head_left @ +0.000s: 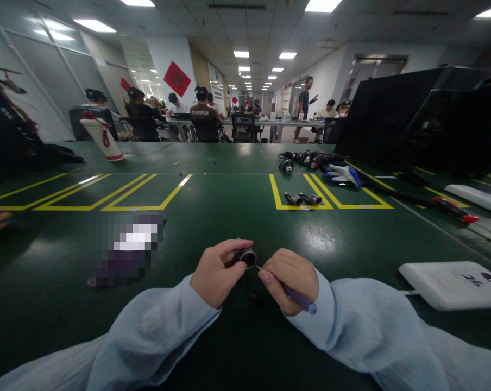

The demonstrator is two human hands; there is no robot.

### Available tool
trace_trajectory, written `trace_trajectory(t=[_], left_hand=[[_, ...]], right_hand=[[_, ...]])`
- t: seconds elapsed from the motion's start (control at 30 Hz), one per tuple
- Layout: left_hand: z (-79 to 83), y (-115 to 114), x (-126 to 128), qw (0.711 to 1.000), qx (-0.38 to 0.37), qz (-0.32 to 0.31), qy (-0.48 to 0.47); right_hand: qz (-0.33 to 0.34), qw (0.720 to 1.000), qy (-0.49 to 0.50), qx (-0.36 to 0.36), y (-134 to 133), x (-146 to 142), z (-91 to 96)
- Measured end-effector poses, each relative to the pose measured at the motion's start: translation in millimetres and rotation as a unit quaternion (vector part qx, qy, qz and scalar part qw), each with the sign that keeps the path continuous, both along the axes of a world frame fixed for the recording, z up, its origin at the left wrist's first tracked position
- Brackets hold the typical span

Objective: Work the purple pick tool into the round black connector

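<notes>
Blue sleeves, near L and R, R hand grasping purple-handled tool, L hand grasping hollow metal part, part near ctr. btwn hands, tool tip at its rim, sm. pcs. just nearside

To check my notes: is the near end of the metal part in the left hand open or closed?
Open: the metal part shows a round rim around a dark hollow.
</notes>
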State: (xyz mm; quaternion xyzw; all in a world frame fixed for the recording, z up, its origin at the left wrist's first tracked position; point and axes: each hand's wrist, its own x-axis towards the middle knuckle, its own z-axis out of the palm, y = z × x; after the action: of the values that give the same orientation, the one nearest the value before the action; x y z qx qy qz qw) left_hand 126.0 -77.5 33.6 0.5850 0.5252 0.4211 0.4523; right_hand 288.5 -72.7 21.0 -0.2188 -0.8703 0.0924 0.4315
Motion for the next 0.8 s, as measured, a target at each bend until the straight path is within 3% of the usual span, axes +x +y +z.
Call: trace_trajectory(t=[0.27, 0.53, 0.8], left_hand=[[2.6, -3.2, 3.1, 1.000, -0.008, 0.006, -0.011], [5.2, -0.1, 3.5, 0.994, -0.067, 0.049, -0.076], [2.8, 1.5, 1.6, 0.994, -0.056, 0.055, -0.074]], right_hand=[[0.007, 1.000, 0.013, 0.016, 1.8, -0.4, -0.9], [0.032, 0.999, 0.030, 0.033, 6.3, -2.0, -6.2], [0.023, 0.998, 0.040, 0.032, 3.9, -0.1, -1.5]])
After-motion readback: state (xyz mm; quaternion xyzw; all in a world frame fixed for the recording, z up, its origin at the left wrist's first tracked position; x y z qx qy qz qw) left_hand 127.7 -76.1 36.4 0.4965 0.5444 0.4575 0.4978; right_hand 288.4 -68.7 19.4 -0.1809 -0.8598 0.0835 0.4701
